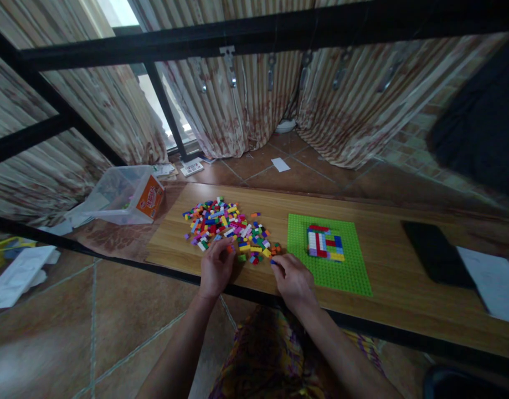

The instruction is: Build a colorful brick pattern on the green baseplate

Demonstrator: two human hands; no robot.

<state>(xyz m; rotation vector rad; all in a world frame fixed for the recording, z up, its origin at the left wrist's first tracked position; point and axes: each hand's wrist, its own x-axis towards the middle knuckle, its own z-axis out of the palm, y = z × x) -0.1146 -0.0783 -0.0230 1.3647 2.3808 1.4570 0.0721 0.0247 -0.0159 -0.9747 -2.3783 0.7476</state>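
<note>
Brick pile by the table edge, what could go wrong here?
The brick pile spreads close to the near edge of the table, where both hands work; a sweep of the left hand could knock pieces onto the tiled floor. The right hand pinches a small blue piece that could slip.

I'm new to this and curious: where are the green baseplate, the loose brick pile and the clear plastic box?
green baseplate [354, 271]: head view, bare lower right area.
loose brick pile [225, 221]: head view, pile's middle.
clear plastic box [121, 194]: head view, its see-through side.
</note>
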